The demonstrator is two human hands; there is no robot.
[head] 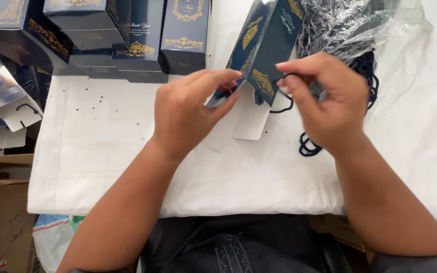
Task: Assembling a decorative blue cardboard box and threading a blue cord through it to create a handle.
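My left hand (188,114) pinches the navy paper bag (261,48) by its lower edge; my right hand (324,98) grips a dark cord (283,107), its end hidden behind my fingers.

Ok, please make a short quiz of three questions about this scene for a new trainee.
1. True or false: the left hand pinches the edge of the navy gift bag.
2. What does the right hand hold at the bag? A) scissors B) a dark cord handle C) tape
3. Fill in: the spare cords lie in a clear ____ bag on the white table.

Key: 1 true; 2 B; 3 plastic.
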